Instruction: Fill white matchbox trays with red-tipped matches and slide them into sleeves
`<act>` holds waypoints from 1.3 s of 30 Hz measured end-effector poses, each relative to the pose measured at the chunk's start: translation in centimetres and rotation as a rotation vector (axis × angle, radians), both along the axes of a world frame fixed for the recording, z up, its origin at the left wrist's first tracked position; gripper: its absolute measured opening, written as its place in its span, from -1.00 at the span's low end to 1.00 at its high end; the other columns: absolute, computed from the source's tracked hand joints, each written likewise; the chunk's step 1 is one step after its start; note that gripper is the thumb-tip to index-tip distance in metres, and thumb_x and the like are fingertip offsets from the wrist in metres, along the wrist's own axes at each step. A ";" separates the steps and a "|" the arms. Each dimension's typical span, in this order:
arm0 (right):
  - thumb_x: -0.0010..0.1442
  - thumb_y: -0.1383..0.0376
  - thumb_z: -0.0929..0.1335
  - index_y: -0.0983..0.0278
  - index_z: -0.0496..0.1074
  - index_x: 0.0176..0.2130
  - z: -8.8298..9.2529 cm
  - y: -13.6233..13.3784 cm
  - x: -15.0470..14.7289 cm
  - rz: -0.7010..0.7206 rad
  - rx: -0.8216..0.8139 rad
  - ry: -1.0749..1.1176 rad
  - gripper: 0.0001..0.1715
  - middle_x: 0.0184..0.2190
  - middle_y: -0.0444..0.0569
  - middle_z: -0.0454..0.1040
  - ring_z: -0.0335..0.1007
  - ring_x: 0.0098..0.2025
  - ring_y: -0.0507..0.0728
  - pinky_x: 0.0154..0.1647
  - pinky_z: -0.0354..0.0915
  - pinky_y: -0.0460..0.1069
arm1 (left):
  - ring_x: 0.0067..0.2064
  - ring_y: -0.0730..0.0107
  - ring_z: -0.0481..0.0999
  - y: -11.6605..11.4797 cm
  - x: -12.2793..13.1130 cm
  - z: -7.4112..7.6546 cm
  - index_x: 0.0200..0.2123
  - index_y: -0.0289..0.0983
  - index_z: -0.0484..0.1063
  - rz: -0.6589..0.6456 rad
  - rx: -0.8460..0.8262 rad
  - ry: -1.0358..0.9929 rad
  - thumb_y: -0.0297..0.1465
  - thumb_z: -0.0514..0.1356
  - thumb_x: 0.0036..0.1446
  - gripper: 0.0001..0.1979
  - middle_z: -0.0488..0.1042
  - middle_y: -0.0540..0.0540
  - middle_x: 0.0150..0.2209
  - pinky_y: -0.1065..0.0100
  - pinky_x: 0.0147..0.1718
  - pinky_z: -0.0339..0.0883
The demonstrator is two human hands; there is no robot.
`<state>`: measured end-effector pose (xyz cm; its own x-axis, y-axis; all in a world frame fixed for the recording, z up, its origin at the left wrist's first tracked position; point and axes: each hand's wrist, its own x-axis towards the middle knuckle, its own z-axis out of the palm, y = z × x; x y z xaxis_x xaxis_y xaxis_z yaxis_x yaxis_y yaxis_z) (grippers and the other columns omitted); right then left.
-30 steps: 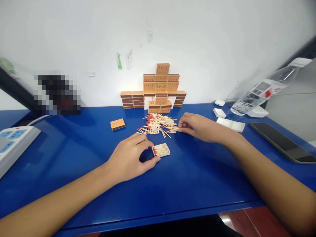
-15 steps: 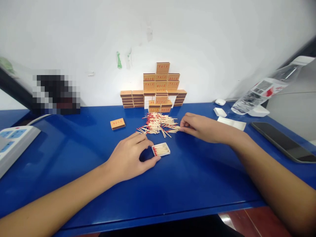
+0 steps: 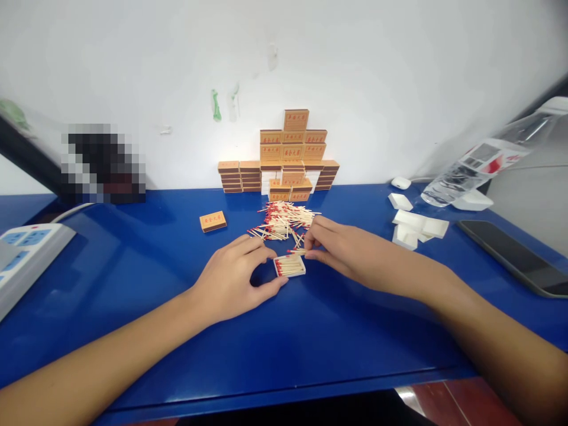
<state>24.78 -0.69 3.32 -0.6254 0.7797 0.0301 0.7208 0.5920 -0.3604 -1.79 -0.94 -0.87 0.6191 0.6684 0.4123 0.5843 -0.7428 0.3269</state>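
My left hand (image 3: 235, 279) curls round the left side of a small white matchbox tray (image 3: 290, 266), thumb and fingers pinching its edge; red-tipped matches lie inside. My right hand (image 3: 341, 248) is pinched on a few matches (image 3: 296, 251) right above the tray's upper right corner. A loose pile of matches (image 3: 284, 220) lies just behind the tray. A single closed matchbox (image 3: 212, 221) lies to the left of the pile.
A stack of orange matchboxes (image 3: 284, 157) stands against the white wall. Empty white trays (image 3: 417, 228) lie at right, beside a tilted water bottle (image 3: 474, 165) and a dark phone (image 3: 515, 257). A white power strip (image 3: 26, 254) sits at far left. The blue table's front edge (image 3: 284, 393) is near.
My right hand moved left and toward me from the right edge of the pile to the tray, carrying a few matches. The left hand stayed on the tray.
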 end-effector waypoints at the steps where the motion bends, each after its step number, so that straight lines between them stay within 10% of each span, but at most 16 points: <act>1: 0.54 0.18 0.24 0.25 0.36 -0.14 0.0 -0.2 -0.3 0.009 -0.008 -0.009 -0.77 -0.11 0.03 0.45 0.42 -0.21 0.16 -0.20 0.29 0.06 | -0.17 0.19 0.53 0.0 0.0 0.0 -0.12 -0.25 0.57 -0.005 0.005 0.000 -0.20 0.33 0.29 -0.75 0.56 -0.10 -0.22 0.16 -0.17 0.46; 39: 0.29 0.41 0.37 0.25 0.47 -0.22 0.2 -0.7 -1.5 -0.027 0.032 0.307 -0.93 -0.39 -0.16 0.46 0.30 -0.39 0.03 -0.33 0.20 -0.04 | -0.18 0.17 0.54 -0.3 0.1 0.1 -0.12 -0.28 0.55 -0.046 0.048 0.030 -0.22 0.32 0.30 -0.76 0.55 -0.13 -0.20 0.14 -0.17 0.49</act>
